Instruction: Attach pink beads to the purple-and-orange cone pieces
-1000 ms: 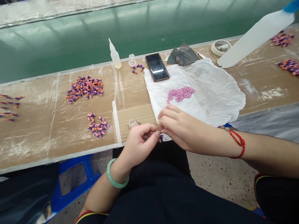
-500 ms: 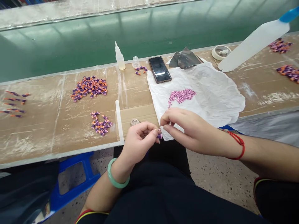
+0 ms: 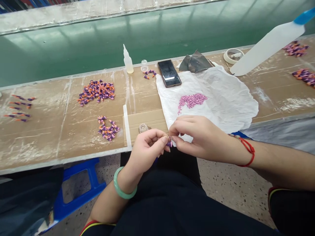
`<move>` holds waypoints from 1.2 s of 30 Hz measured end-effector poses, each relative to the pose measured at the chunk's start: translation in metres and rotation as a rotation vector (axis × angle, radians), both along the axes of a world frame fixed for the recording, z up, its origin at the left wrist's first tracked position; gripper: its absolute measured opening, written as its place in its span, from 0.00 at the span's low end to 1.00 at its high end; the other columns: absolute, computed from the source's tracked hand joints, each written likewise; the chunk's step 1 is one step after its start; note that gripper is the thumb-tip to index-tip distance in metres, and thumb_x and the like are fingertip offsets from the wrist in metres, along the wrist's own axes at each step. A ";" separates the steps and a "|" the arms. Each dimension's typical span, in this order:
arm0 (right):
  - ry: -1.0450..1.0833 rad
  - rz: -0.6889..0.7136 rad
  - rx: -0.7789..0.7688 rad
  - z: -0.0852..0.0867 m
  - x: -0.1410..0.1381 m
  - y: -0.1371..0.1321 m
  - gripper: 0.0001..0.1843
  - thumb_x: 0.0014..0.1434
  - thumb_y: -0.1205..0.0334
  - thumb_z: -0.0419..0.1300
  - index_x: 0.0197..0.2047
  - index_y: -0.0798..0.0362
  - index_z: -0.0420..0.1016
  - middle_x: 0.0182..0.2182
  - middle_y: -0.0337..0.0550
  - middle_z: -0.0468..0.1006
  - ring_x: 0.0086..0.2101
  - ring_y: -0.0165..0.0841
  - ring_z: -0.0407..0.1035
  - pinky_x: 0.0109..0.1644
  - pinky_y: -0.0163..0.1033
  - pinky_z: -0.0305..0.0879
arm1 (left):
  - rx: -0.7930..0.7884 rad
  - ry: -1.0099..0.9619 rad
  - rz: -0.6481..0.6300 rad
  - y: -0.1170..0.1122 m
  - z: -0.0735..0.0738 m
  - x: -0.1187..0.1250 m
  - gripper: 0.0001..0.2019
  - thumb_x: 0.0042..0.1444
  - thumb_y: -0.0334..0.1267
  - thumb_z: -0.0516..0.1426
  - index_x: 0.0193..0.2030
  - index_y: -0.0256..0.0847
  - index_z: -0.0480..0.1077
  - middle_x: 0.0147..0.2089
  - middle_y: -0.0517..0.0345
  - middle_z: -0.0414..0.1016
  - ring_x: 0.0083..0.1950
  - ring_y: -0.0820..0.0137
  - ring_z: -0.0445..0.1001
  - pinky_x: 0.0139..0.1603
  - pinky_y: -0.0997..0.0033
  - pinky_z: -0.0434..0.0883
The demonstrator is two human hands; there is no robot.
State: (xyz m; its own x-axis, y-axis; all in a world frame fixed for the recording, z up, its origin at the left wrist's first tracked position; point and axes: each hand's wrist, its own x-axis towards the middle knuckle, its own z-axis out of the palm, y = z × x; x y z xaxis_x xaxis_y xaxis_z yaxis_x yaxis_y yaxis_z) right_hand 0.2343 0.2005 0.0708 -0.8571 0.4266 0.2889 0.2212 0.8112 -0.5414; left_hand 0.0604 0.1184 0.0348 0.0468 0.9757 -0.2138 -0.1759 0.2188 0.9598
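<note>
Between the thumb and fingers of my left hand is a small purple-and-pink piece, mostly hidden by the fingertips. My right hand pinches with thumb and forefinger right at this piece; whatever lies in that pinch is too small to make out. Beyond the right hand, tiny pink patterned bits are heaped on a white cloth. A small clear glass jar stands just past my left hand on a cardboard piece.
Small purple-and-orange pieces lie in a pile, with a smaller group nearer. A dropper bottle, a phone, dark sheets, a tape roll and a large white bottle line the back. A blue stool stands below.
My right hand has moved slightly left, its thumb and forefinger closing together at the piece in my left hand. The view has shifted a little.
</note>
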 end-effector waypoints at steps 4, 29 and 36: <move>0.028 0.046 0.127 -0.002 0.000 0.001 0.10 0.66 0.70 0.52 0.32 0.54 0.67 0.26 0.39 0.72 0.28 0.30 0.64 0.32 0.35 0.61 | -0.127 -0.147 -0.061 0.002 -0.001 -0.003 0.15 0.52 0.48 0.65 0.29 0.37 0.71 0.21 0.62 0.70 0.19 0.79 0.61 0.19 0.78 0.59; 0.147 -0.090 -0.278 -0.003 -0.006 -0.007 0.06 0.58 0.71 0.56 0.30 0.53 0.69 0.24 0.35 0.73 0.25 0.27 0.65 0.31 0.31 0.62 | 0.479 0.613 0.160 -0.009 0.006 0.001 0.09 0.61 0.32 0.55 0.29 0.40 0.72 0.26 0.59 0.75 0.26 0.74 0.70 0.30 0.75 0.68; 0.149 -0.122 -0.356 -0.007 -0.012 -0.008 0.05 0.56 0.70 0.56 0.29 0.53 0.67 0.24 0.35 0.72 0.25 0.27 0.64 0.29 0.31 0.61 | 0.466 0.599 0.174 -0.009 0.006 -0.001 0.09 0.61 0.31 0.55 0.29 0.40 0.70 0.27 0.59 0.75 0.26 0.74 0.69 0.30 0.75 0.67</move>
State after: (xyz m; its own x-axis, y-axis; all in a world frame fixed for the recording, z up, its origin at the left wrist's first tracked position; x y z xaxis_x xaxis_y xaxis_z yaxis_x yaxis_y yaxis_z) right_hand 0.2223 0.1930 0.0639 -0.7538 0.6186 0.2216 0.2025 0.5395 -0.8173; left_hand 0.0594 0.1096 0.0408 -0.1090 0.9540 0.2792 0.4072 -0.2134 0.8881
